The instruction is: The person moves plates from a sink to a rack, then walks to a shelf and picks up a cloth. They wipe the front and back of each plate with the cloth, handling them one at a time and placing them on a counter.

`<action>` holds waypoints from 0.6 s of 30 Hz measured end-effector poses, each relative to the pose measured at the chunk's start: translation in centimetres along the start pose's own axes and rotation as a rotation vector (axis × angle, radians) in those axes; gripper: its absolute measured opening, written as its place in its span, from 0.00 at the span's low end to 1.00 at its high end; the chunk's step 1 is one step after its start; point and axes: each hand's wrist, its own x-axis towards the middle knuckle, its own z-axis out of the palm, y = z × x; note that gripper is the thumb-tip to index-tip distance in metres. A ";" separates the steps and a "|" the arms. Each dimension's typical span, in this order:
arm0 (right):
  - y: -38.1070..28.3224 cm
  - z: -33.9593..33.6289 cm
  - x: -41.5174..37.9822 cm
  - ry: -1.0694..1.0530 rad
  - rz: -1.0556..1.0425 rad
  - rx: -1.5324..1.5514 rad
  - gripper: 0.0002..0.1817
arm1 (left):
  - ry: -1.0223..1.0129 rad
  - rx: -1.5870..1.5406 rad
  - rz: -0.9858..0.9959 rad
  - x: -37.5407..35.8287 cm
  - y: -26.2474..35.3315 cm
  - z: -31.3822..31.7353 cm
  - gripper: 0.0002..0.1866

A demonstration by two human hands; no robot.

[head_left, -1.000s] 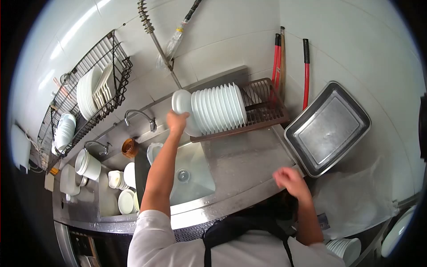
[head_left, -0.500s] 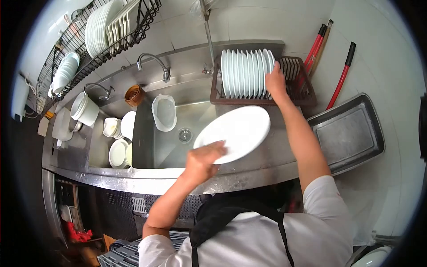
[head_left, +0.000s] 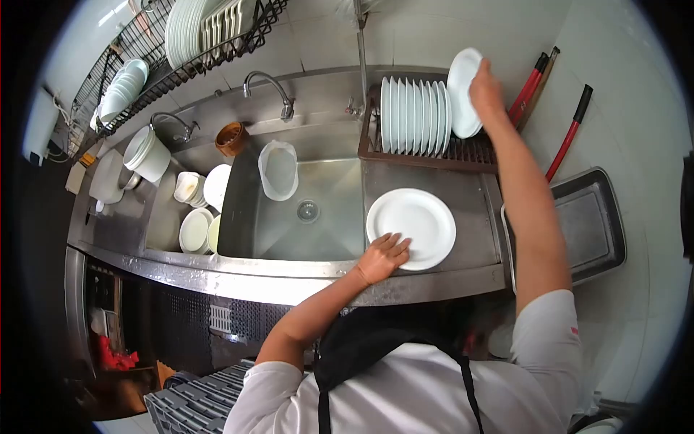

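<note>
A white oval plate (head_left: 423, 220) lies on the steel counter right of the sink. My left hand (head_left: 385, 257) rests on its lower left edge, fingers spread over the rim. Farther back, my right hand (head_left: 487, 90) grips the right edge of another white plate (head_left: 461, 94), which is raised and tilted at the right end of a row of upright plates (head_left: 412, 116). That row stands in a brown rack (head_left: 434, 163). The fingers of my right hand are partly hidden behind the plate it holds.
Left of the counter is the sink (head_left: 325, 217) with a clear plastic tub (head_left: 278, 170). Bowls (head_left: 195, 230) and a white bucket (head_left: 148, 155) stand farther left. A wire shelf (head_left: 217, 61) hangs above. At right are a metal tray (head_left: 585, 228) and red-handled tools (head_left: 564, 137).
My left hand has lowered the tilted plate onto the counter. My right hand has lifted a plate at the row's right end up and away from the others. The view has shifted slightly.
</note>
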 end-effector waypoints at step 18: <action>8.4 -6.2 -32.6 -0.024 0.712 1.030 0.27 | 0.360 -0.492 -0.955 11.6 -12.6 -3.9 0.32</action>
